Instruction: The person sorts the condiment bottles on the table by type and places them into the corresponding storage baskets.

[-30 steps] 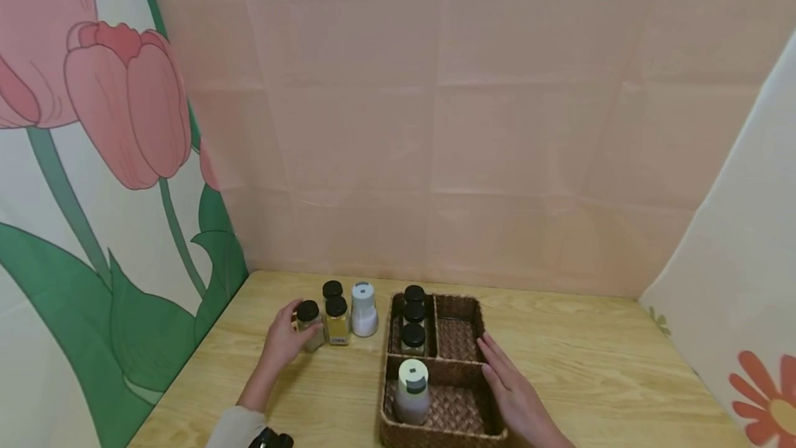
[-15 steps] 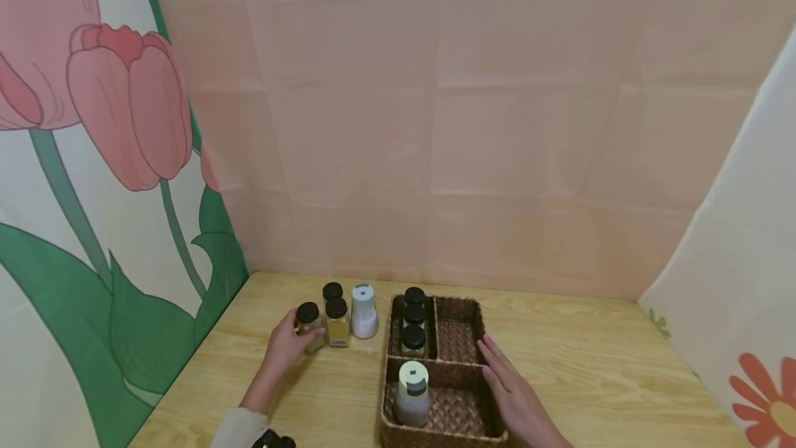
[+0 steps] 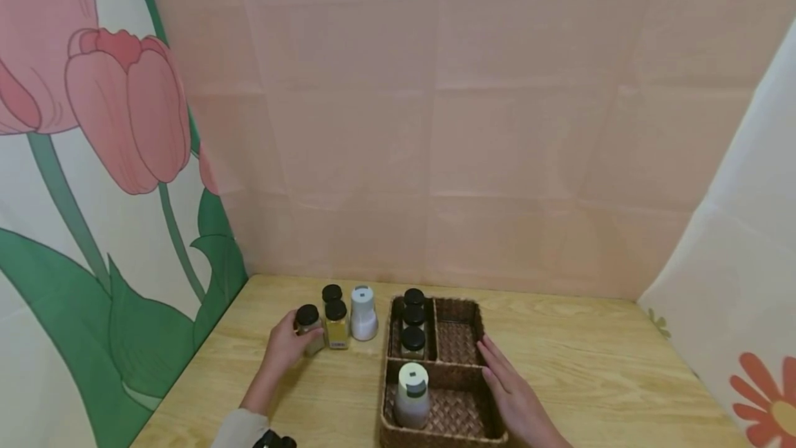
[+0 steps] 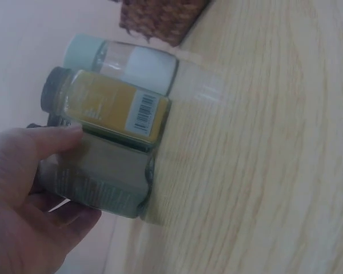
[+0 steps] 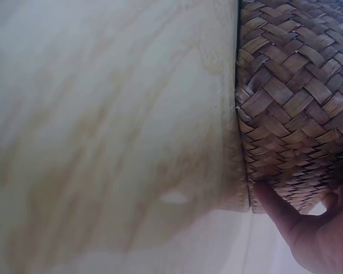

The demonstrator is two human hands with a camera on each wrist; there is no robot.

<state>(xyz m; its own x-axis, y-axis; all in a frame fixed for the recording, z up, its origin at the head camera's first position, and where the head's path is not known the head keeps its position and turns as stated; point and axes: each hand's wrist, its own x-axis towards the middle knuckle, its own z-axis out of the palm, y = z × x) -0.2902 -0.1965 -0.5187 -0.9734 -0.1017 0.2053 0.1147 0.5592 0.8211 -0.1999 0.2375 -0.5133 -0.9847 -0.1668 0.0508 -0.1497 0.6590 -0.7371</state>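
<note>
A small jar [image 3: 313,341] in the left hand [image 3: 285,348], a basket [image 3: 444,436] at the right hand [image 3: 515,393]

The jar is held between the thumb and fingers of the left hand; whether its base touches the desk [image 3: 597,372] I cannot tell. Just right of those fingers stands a yellow jar [image 3: 338,332], a black-lidded jar [image 3: 332,292] behind it and a white shaker [image 3: 363,318] on its far side. The basket is farther right, immediately left of the right hand's fingers, which are extended, grasping nothing and touching its side. Across it from them, three dark-lidded jars [image 3: 413,337] fill a row in the back left compartment, and a second shaker [image 3: 412,398] stands in the front one
</note>
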